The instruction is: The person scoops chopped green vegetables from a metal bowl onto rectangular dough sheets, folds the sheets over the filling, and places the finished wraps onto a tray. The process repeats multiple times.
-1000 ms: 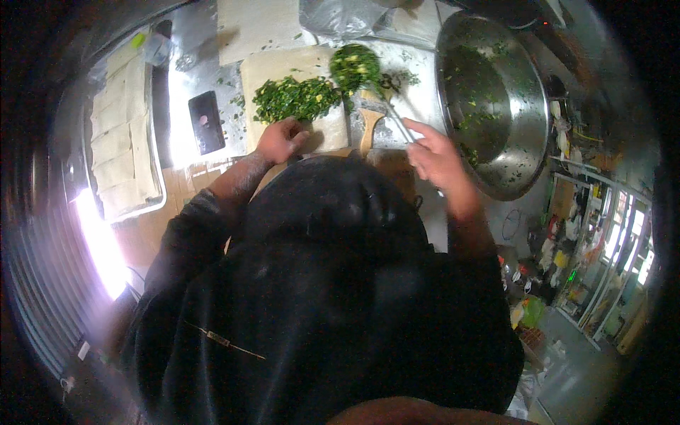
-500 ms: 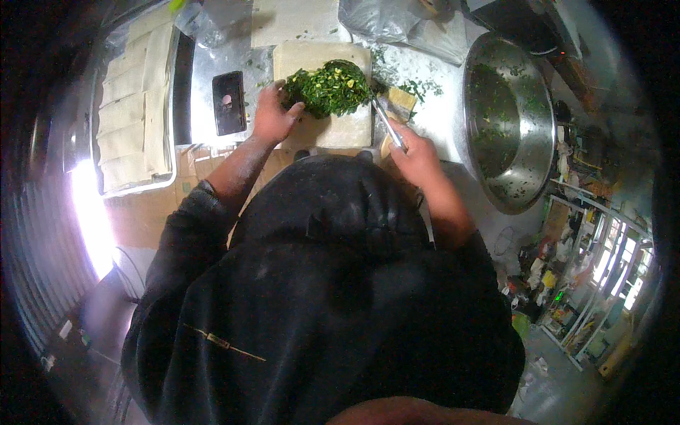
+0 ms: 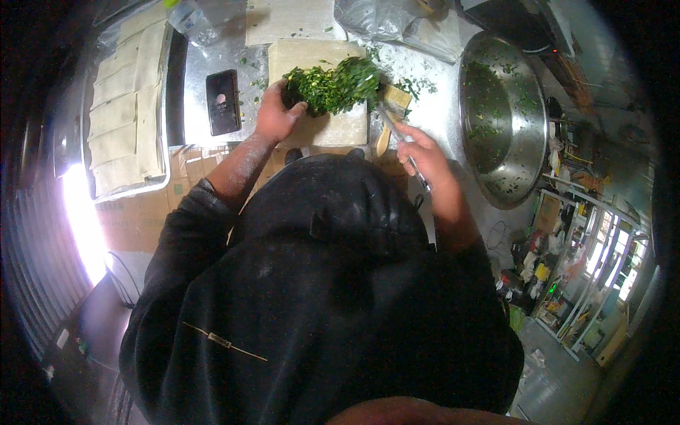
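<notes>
Chopped leafy greens with small yellow bits (image 3: 312,88) are heaped on a pale square dough sheet (image 3: 329,131) in front of me. At the heap's left edge, my left hand (image 3: 278,117) rests with its thumb apart from its fingers; the fingertips are partly hidden. My right hand (image 3: 427,156) is closed round a long metal-handled utensil (image 3: 415,167). This slants up toward the blurred right side of the greens, which hide its head. Beside the sheet, left of the right hand, lies a flat brush (image 3: 383,142) with a wooden handle and pale bristles.
A large metal bowl (image 3: 540,152) with green scraps stands at the right. A tray (image 3: 168,159) of overlapping dough strips is at the left, with a dark phone (image 3: 224,106) nearer the sheet. Behind are another pale sheet (image 3: 290,21), a plastic bag (image 3: 375,21) and a clear bottle (image 3: 190,21).
My right hand has moved slightly right and nearer to me with the metal utensil. The greens on the right now look blurred and spread. My left hand stays at the heap's left edge.
</notes>
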Available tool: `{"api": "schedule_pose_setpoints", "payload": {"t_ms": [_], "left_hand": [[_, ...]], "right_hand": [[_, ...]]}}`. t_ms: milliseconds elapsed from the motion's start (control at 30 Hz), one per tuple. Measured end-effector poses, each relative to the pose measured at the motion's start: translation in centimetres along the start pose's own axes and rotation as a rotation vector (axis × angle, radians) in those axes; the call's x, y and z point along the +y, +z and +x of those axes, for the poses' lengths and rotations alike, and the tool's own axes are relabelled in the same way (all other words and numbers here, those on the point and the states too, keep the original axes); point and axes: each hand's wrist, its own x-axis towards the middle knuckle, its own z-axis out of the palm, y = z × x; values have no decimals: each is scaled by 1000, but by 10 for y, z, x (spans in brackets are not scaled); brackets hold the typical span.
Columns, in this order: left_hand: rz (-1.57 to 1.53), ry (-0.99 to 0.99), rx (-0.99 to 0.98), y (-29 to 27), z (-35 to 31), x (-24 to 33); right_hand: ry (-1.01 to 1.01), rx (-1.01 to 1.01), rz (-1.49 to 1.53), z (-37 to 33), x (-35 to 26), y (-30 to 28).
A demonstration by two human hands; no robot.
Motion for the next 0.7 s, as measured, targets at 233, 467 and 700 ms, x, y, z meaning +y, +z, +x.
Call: {"api": "schedule_pose_setpoints", "payload": {"t_ms": [233,467,700], "left_hand": [[-243,-61,-42,-1,1,7],[93,49,54,-17,-14,30],[90,36,-86,-16,-26,48]], "right_hand": [[69,-191,-133,34,-14,36],[-46,-66,-203,11,-8,21],[-478,175,-845,5,-6,22]]}}
